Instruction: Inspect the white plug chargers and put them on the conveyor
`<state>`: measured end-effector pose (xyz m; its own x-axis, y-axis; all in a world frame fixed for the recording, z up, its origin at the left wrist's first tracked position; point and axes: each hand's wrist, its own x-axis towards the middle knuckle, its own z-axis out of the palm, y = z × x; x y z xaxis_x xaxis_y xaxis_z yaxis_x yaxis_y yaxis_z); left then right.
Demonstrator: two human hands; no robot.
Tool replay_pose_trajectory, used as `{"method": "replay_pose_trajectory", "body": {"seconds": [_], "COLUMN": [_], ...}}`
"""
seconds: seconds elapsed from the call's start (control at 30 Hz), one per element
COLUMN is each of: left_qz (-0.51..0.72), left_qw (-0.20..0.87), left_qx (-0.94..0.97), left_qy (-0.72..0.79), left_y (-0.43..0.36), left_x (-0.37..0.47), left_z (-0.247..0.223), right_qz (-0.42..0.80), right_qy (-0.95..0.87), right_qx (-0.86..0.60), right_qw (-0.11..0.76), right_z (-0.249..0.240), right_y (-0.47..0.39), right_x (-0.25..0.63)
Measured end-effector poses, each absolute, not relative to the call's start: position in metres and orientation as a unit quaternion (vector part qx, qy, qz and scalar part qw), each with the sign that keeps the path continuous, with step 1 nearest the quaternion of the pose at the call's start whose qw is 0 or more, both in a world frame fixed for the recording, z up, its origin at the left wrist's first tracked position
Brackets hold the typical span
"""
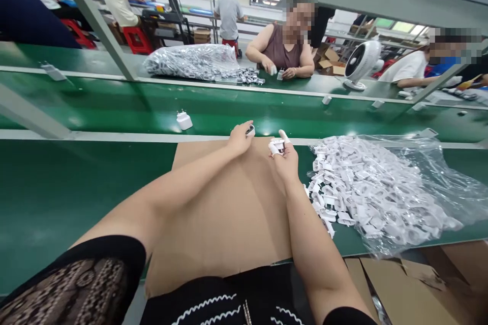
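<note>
Above the far end of a brown cardboard sheet (224, 203), my left hand (239, 140) grips a white charger housing (250, 131) with a dark inside showing at its end. To its right, my right hand (286, 160) pinches a small white plastic charger part (277, 145) between thumb and fingers that wear white finger covers. A gap separates the two pieces. Beside my right forearm, a heap of loose white plastic parts (366, 183) spills from a clear plastic bag (450, 183). One white charger with two pins (184, 120) stands on the green belt beyond my left hand.
A white rail (114, 135) borders the green belt (152, 104), which carries several more white chargers. Across it, a co-worker (285, 45) handles white pieces beside a bag of metallic-looking parts (194, 61) and a fan (360, 63). Slanted metal posts (95, 20) stand at left.
</note>
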<state>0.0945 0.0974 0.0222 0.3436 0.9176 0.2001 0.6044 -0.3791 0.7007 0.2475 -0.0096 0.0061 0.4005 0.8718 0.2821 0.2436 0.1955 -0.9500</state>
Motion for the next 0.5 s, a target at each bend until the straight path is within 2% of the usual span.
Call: {"method": "replay_pose_trajectory", "body": {"seconds": [0.27,0.37,0.5], "left_qz": [0.27,0.324,0.348], "left_qw": [0.326,0.367,0.393], "left_qx": [0.777,0.747,0.74], "left_qy": [0.465,0.449,0.421], "left_y": [-0.029,-0.045,-0.04], "left_x": [-0.003,-0.012,-0.015], "left_z": [-0.003,-0.005,-0.002], "right_qz": [0.367,0.326,0.2], "right_qy": [-0.536,-0.614,-0.746], "right_qx": [-0.506,-0.514,-0.485], "right_qw": [0.567,0.503,0.409], "right_z": [0.015,0.028,0.041], "right_y": [-0.026,-0.043,-0.06], "right_x": [0.217,0.207,0.198]}}
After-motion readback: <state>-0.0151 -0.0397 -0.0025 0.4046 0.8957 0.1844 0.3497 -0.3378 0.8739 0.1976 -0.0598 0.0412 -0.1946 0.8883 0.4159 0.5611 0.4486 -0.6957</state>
